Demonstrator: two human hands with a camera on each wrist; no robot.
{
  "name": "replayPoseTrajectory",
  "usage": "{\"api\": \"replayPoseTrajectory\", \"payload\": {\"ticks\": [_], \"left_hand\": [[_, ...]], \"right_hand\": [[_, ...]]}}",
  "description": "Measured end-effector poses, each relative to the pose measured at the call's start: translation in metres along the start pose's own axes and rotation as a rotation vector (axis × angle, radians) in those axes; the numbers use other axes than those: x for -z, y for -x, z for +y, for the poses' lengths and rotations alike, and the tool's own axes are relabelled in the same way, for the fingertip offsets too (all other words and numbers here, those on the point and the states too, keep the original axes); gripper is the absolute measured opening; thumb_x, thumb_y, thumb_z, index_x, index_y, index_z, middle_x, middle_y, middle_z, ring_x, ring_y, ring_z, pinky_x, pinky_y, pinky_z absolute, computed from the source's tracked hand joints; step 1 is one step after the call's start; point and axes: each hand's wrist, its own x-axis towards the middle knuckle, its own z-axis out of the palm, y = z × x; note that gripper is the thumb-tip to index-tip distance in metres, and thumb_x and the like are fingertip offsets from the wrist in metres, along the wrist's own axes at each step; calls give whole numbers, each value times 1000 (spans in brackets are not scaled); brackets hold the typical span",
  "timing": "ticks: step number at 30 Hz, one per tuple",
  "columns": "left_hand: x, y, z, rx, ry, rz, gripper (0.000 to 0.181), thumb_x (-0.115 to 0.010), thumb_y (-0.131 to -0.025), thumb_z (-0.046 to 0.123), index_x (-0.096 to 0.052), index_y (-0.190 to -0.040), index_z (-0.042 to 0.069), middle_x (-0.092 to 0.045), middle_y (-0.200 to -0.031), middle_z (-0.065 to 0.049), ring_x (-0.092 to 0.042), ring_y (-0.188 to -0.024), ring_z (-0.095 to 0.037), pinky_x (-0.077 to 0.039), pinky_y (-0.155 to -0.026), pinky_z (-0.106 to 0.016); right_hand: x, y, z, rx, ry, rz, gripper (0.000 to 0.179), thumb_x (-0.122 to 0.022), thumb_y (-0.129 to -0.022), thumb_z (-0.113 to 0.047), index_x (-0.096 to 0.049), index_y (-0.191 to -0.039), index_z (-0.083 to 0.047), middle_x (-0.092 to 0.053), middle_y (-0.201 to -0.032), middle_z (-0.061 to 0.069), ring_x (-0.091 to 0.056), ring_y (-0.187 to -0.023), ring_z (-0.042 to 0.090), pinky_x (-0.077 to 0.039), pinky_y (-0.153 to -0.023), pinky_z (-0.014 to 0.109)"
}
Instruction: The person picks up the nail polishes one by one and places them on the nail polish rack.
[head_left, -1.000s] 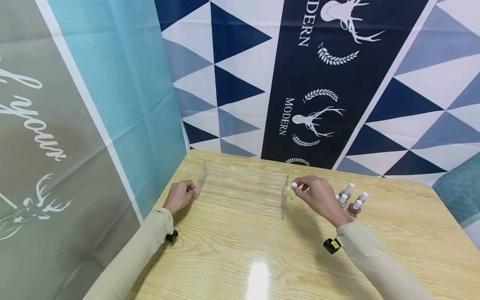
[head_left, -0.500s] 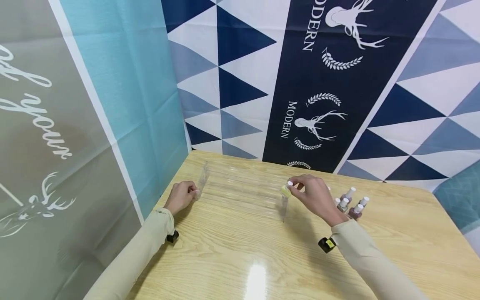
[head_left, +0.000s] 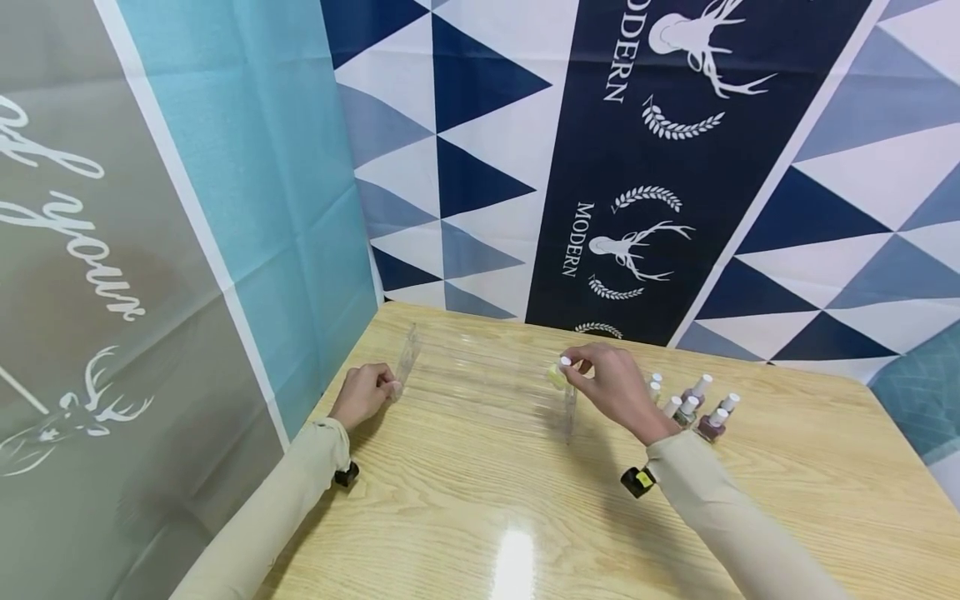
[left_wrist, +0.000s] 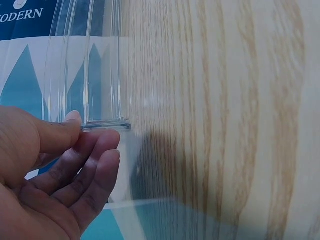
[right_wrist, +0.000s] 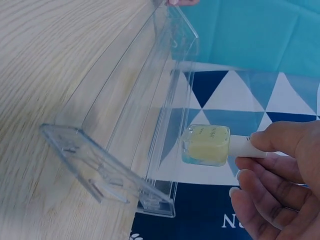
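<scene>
Left hand: the person's left hand (head_left: pixel 363 393) has thumb and fingers pinched tight on the near-left edge of a clear plastic tiered rack (head_left: pixel 480 375), so basically no gap there.
Right hand: the right hand (head_left: pixel 611 383) is holding a small squarish glass bottle of pale yellow polish (right_wrist: pixel 206 145), thumb and fingertips closed on its white cylindrical cap (right_wrist: pixel 245 146). The other fingers are loosely curled below.
Yellow bottle: up at the right end of the rack, tipped over sideways with the glass part pointing in toward the rack. Can't tell if it's actually touching the plastic, tbh.
Rack: sitting on a light wood-grain table (head_left: pixel 435 517), long steps running left to right, a see-through panel on each end.
Other bottles: a bunch of little glass polish bottles with white caps (head_left: pixel 686 411) stand upright on the table just past the right hand, at least one of them purple (head_left: pixel 710 428). A couple are partly hidden.
Wrists: beige sleeves (head_left: pixel 720 508) on both arms, a small black camera (head_left: pixel 638 481) under each.
Backdrop: plain teal fabric (head_left: pixel 255 167) on the left, blue-and-white triangle fabric (head_left: pixel 480 175) behind.
</scene>
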Motion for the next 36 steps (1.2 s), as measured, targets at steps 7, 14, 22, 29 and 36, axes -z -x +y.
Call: {"api": "replayPoseTrajectory", "payload": {"ticks": [7,14,22,29,36], "left_hand": [[-1,0,1,-1,5,2,17,-68,-101,11,-71,-85,7,-68,-72,-2,-57,-58,-15,-46,-58,-33],[-1,0,3,1,20,-12,16,-70,-100,12,-72,-85,6,-69,-73,-4,-62,-60,-14,-49,-59,-33],[0,-2,2,-15,2,4,16,-71,-99,10,-72,-84,6,-67,-71,-3,-60,-59,-14,-50,-61,-35],[1,-5,1,-13,10,-14,17,-70,-100,12,-72,-84,6,-67,-71,-2,-60,-58,-14,-48,-58,-33],[1,-4,-3,-11,17,-12,17,-71,-99,10,-71,-83,5,-68,-69,-4,-59,-56,-15,-47,-55,-33]], "right_hand": [[-4,-7,-6,17,-5,-19,13,-75,-95,-16,-79,-105,-8,-76,-96,5,-69,-79,19,-54,-71,43],[-8,-15,-9,23,-34,-35,13,-75,-96,-15,-79,-105,-6,-76,-99,7,-70,-80,21,-55,-71,43],[-17,-27,-17,22,-53,-79,15,-74,-96,-17,-79,-106,-7,-76,-103,8,-69,-82,21,-54,-72,43],[-23,-33,-24,28,-64,-80,15,-74,-96,-16,-79,-108,-7,-76,-104,7,-69,-82,20,-54,-72,43],[-28,-43,-32,39,-61,-101,14,-74,-96,-17,-79,-107,-8,-76,-103,6,-68,-83,19,-53,-71,41]]}}
